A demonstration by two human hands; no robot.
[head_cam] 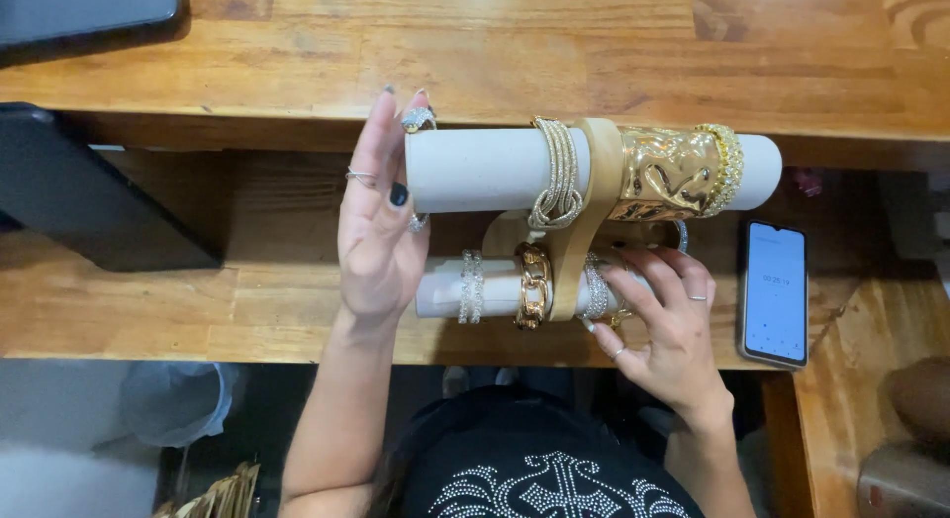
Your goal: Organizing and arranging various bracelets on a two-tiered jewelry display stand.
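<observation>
A slim black-framed phone (775, 292) lies flat just right of the right hand (665, 332), its upright rectangular screen lit pale blue-white, while dark, unlit slabs, a tablet (89, 187) and a laptop corner (84, 11), sit left of the left hand (379, 231).

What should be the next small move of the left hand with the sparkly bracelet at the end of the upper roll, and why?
Probably slide the sparkly bracelet further onto the upper roll. The left hand holds it just at the roll's open end, while the right hand rests at the lower roll.
</observation>
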